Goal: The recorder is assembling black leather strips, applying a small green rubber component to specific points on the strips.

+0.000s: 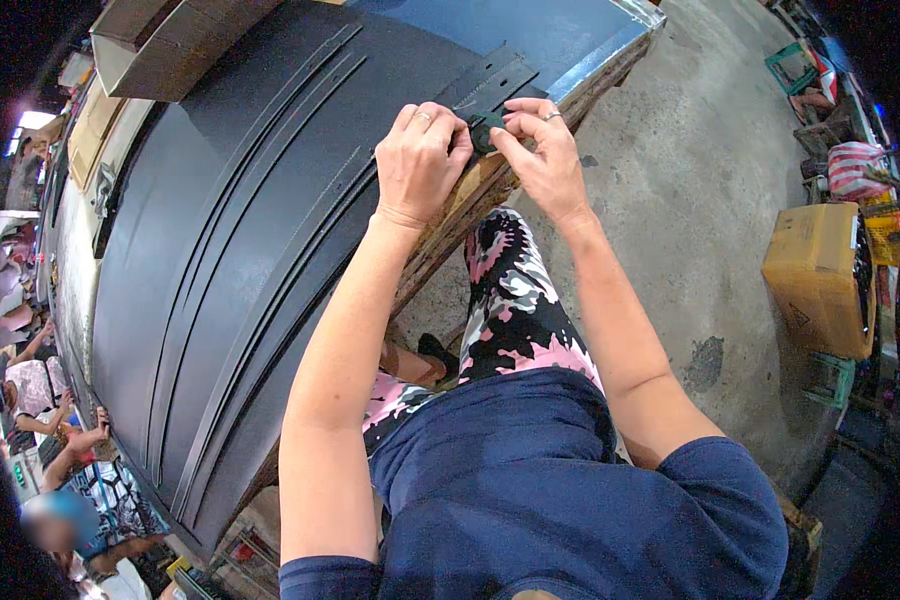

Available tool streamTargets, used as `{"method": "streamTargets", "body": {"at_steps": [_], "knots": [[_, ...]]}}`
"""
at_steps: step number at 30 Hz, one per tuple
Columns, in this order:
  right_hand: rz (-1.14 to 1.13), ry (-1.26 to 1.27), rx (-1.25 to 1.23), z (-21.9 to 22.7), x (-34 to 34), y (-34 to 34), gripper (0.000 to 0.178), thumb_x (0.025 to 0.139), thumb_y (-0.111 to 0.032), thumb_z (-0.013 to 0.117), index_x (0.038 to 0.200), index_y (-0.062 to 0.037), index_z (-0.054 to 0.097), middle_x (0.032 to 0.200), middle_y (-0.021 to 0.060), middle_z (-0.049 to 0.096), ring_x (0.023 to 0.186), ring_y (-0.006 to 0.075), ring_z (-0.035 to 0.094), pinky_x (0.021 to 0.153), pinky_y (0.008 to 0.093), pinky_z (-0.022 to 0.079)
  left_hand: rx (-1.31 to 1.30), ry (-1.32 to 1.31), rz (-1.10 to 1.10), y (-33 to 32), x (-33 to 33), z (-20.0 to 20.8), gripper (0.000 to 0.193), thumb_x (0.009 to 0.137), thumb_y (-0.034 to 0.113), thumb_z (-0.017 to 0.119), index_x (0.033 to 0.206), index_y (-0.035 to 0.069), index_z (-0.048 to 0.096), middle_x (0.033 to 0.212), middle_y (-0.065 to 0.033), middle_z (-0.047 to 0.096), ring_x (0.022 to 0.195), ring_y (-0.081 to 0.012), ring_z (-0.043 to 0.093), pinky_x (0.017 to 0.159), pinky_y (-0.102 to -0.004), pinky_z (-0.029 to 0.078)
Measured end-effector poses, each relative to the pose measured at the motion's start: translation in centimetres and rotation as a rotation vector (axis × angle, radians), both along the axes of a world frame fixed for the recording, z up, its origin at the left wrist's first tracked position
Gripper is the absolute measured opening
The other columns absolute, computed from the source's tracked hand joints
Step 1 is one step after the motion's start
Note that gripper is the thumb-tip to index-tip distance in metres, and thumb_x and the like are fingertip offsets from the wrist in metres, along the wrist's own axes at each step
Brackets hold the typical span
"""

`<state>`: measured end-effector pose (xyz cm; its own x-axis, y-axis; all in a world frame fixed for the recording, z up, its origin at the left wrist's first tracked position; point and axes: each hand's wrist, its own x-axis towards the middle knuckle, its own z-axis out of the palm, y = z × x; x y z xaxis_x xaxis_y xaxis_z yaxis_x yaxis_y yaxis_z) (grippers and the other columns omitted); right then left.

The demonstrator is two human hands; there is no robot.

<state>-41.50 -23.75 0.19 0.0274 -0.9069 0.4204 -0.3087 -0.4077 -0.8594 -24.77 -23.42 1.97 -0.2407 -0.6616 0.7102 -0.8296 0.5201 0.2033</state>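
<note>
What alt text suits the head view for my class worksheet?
A person's left hand and right hand handle a small dark piece at the edge of a black worktop, where long dark strips lie.

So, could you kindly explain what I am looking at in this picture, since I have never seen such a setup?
There is no machine here: a person works with bare hands. The one picture comes from a wide camera worn on the head, looking down, so straight edges bend. On the black table lie long dark strips; cardboard shows at the upper left. The right hand's fingertips seem to hold a small dark piece near the wooden edge. The left hand is bunched beside it; its exact grip is hidden.
</note>
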Motion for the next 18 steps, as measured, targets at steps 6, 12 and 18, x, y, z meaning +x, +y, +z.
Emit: {"method": "streamTargets", "body": {"at_steps": [6, 12, 18], "knots": [[-0.004, 0.066, 0.02, 0.17, -0.2, 0.15, 0.016, 0.084, -0.011, 0.07, 0.08, 0.0043, 0.064, 0.113, 0.0132, 0.058, 0.096, 0.0181, 0.06, 0.079, 0.0297, 0.049, 0.015, 0.012, 0.002, 0.07, 0.05, 0.12, 0.009, 0.072, 0.01, 0.073, 0.078, 0.01, 0.066, 0.084, -0.0046, 0.066, 0.081, -0.0235, 0.063, 0.071, -0.0346, 0.052], [0.004, -0.108, 0.127, 0.58, -0.36, 0.4, 0.016, 0.085, -0.01, 0.069, 0.081, 0.0045, 0.064, 0.112, 0.0088, 0.059, 0.082, 0.0098, 0.057, 0.072, 0.0243, 0.047, 0.02, 0.03, -0.008, 0.12, 0.06, 0.07, 0.009, 0.072, 0.009, 0.073, 0.077, 0.009, 0.066, 0.083, -0.0044, 0.066, 0.08, -0.0231, 0.063, 0.071, -0.034, 0.052], [-0.021, -0.033, 0.074, 0.26, -0.48, 0.09, 0.017, 0.082, -0.013, 0.07, 0.078, 0.003, 0.066, 0.109, 0.0151, 0.06, 0.094, 0.0222, 0.061, 0.07, 0.0304, 0.049, 0.006, 0.042, -0.023, -0.02, 0.02, -0.05, 0.009, 0.071, 0.008, 0.073, 0.077, 0.009, 0.066, 0.082, -0.0044, 0.066, 0.079, -0.0234, 0.063, 0.071, -0.0334, 0.052]]}}
